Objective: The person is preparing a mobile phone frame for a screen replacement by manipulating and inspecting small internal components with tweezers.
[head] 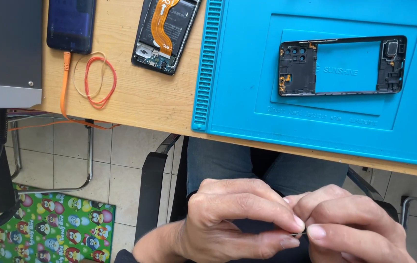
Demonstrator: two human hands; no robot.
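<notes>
A thin metal sliver (pixel 300 235) (too small to identify) is pinched between the fingertips of the left hand (pixel 232 219) and right hand (pixel 352 221), below the bench's near edge, over the lap. Its long axis lies roughly level, left to right. Well beyond, a phone frame (pixel 342 65) rests on the blue mat (pixel 237 73); an opened phone (pixel 165 35) and rubber bands (pixel 96 78) are set leftward.

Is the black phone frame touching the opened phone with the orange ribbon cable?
Apart. The head view shows the black phone frame on the blue mat, while the opened phone lies on bare wood beside it.
</notes>
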